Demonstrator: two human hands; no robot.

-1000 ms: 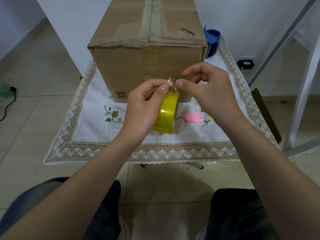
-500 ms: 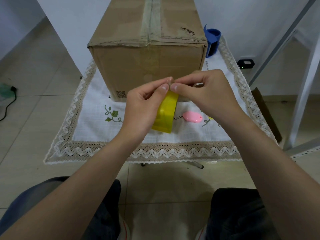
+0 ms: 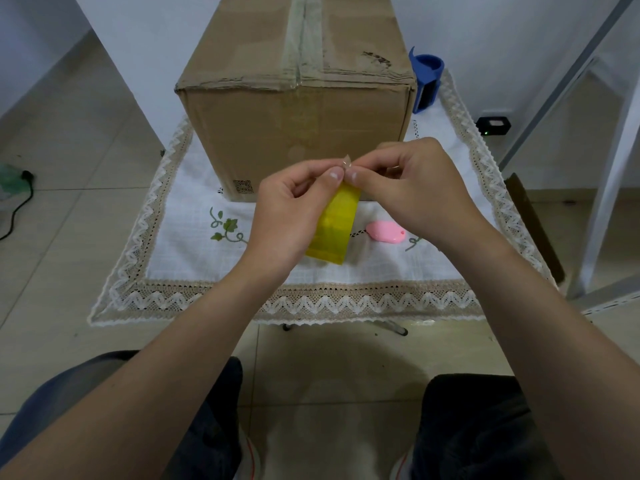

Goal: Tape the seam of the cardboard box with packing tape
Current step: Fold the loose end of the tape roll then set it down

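Observation:
A brown cardboard box (image 3: 298,133) stands on a small table, its top seam (image 3: 301,39) covered by an old strip of tape running away from me. In front of it I hold a yellow roll of packing tape (image 3: 334,230) edge-on. My left hand (image 3: 291,209) grips the roll, thumb and forefinger at its top. My right hand (image 3: 415,188) pinches the small clear tape end (image 3: 347,163) lifted just above the roll. Both hands hover above the cloth, close to the box's near face.
A white lace-edged cloth (image 3: 180,271) covers the table. A pink oval object (image 3: 385,232) lies on it to the right of the roll. A blue tape dispenser (image 3: 425,81) stands behind the box's right corner. White metal frame legs (image 3: 602,202) rise at the right.
My right hand's fingertips closed in against my left thumb at the top of the roll and pinched the tape end; both hands stayed almost in place.

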